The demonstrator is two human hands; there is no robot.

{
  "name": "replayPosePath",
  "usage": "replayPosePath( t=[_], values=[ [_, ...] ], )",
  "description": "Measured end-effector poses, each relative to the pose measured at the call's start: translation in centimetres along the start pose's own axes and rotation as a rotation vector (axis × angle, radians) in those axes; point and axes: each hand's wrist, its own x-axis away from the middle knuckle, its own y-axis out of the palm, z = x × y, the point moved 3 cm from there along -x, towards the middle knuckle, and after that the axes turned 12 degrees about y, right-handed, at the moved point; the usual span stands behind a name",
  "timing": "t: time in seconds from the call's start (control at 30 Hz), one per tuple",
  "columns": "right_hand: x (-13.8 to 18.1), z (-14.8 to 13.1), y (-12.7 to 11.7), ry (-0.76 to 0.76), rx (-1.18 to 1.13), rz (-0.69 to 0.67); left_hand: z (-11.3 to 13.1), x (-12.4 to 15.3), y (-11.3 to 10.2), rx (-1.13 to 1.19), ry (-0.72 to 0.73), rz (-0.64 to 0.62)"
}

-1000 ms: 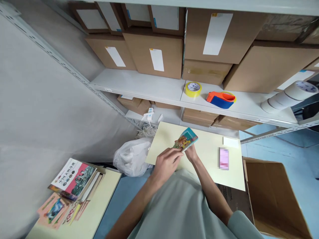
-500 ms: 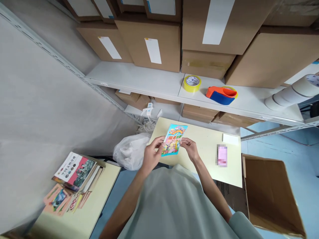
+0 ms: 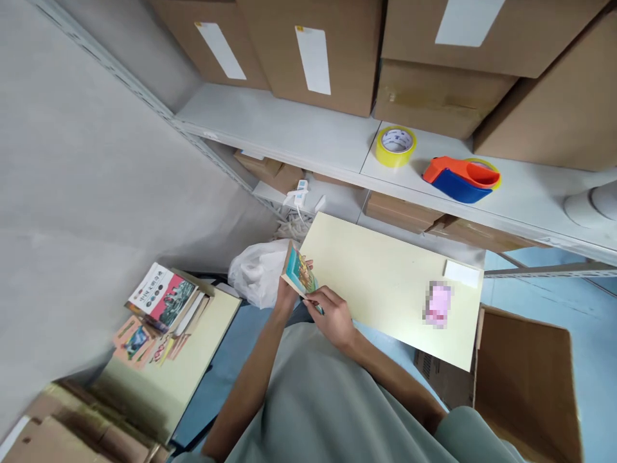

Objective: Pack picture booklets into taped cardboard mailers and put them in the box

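Observation:
My left hand is wrapped round a small book from behind and below, its fingertips showing past the far edge. The book has a teal cover with a picture and a pale, peach-coloured edge, and is tilted in front of my body. At the book's near right corner, my right hand pinches the edge between thumb and fingers. Both hands are off the left end of the cream table, close to a white plastic bag.
Left, a second table bears books and booklets. Ahead, a shelf holds cartons, yellow tape and a tape dispenser. A blurred pink object lies right, near an open carton.
My hands have moved left and turned the book. The bright cyan booklet cover no longer shows; a teal cover and thick edge do. The view has shifted, bringing cartons in at lower left.

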Motion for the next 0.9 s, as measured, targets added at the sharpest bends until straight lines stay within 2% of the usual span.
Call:
replayPosePath(
  t=[0.1, 0.2, 0.37, 0.47, 0.57, 0.7, 0.9],
  values=[
    [-0.6, 0.4, 0.0, 0.017, -0.026, 0.012, -0.4, -0.1, -0.6, -0.037, 0.001, 0.009],
    [-2.1, 1.9, -1.1, 0.101, -0.097, 0.064, -1.7, -0.4, -1.8, -0.066, 0.019, 0.038],
    [-4.8, 8.0, -3.2, 0.383, -0.169, 0.147, -5.9, -0.8, -3.7, -0.152, -0.054, 0.024],
    [-5.2, 11.8, -3.3, 0.532, -0.141, 0.161, -7.8, -1.1, -3.7, -0.215, -0.078, -0.024],
    [-5.1, 14.1, -2.9, 0.615, -0.144, 0.191, -8.4, -1.8, -3.3, -0.277, -0.068, -0.08],
    [-6.0, 14.4, -2.5, 0.607, -0.176, 0.257, -7.5, -3.6, -3.2, -0.288, -0.039, -0.156],
    [-10.1, 11.9, -2.3, 0.53, -0.169, 0.34, -5.6, -7.7, -4.3, -0.172, 0.117, -0.188]
  ],
)
